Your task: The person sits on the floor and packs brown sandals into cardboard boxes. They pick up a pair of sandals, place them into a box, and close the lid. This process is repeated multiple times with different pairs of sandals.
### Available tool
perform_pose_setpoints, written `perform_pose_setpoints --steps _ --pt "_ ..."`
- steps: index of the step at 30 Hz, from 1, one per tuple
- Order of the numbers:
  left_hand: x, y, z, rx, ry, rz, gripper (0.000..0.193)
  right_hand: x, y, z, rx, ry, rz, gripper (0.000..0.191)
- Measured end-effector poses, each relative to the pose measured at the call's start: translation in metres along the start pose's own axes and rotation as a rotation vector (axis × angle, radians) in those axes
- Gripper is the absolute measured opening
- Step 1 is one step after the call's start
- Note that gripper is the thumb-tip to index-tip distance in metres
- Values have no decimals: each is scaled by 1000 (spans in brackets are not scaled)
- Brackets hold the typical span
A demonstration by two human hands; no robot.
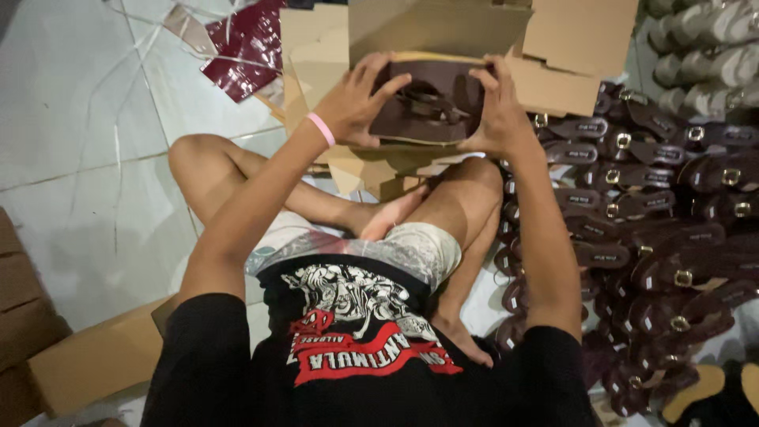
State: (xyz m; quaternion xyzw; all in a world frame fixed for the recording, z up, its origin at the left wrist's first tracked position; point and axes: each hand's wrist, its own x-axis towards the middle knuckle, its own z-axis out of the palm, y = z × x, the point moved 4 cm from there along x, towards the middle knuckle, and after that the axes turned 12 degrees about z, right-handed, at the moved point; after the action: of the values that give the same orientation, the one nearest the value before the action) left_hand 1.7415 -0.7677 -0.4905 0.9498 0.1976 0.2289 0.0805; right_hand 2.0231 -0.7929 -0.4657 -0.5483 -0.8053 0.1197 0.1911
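I sit cross-legged on the tiled floor (87, 158), and both my hands are up in front of me on a dark brown sandal (431, 103). My left hand (356, 103) clasps its left edge, thumb under and fingers spread over the top, with a pink wristband (321, 129) on that wrist. My right hand (496, 111) closes on the right edge, fingers curled over the upper corner. So each hand is wrapped around the sandal, not splayed free.

The sandal lies nearly flat between my palms, sole side facing up toward me as far as I can tell, with a strap and buckle showing dark across its middle. Its long axis runs left to right, from one hand to the other, slightly tilted down on the left. Which end is toe and which is heel I cannot tell, since my fingers cover both ends.

It hangs just above my knees, in front of the open flap of a cardboard box (443, 32), whose bent flaps spread to the right. Loose cardboard pieces (371, 166) lie beneath my hands on the floor. A glossy maroon wrapper (245, 47) lies further back on the left.

To my right a heap of matching brown sandals (656, 205) with gold buckles covers the floor, near my right knee. At my left, flat cardboard cartons (71, 356) lie beside my hip.
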Motion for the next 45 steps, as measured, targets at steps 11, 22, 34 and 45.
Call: perform_pose_setpoints --steps 11,22,34,45 --pt "-6 8 23 -301 -148 -103 135 -26 29 30 5 -196 80 137" --pt "-27 -3 48 -5 -225 -77 117 -24 28 55 -206 -266 94 134" --pt "-17 13 90 256 -269 -289 87 -57 52 47 -331 -171 285 73" --pt "-48 19 63 -13 207 -232 47 -68 62 51 287 68 247 46"
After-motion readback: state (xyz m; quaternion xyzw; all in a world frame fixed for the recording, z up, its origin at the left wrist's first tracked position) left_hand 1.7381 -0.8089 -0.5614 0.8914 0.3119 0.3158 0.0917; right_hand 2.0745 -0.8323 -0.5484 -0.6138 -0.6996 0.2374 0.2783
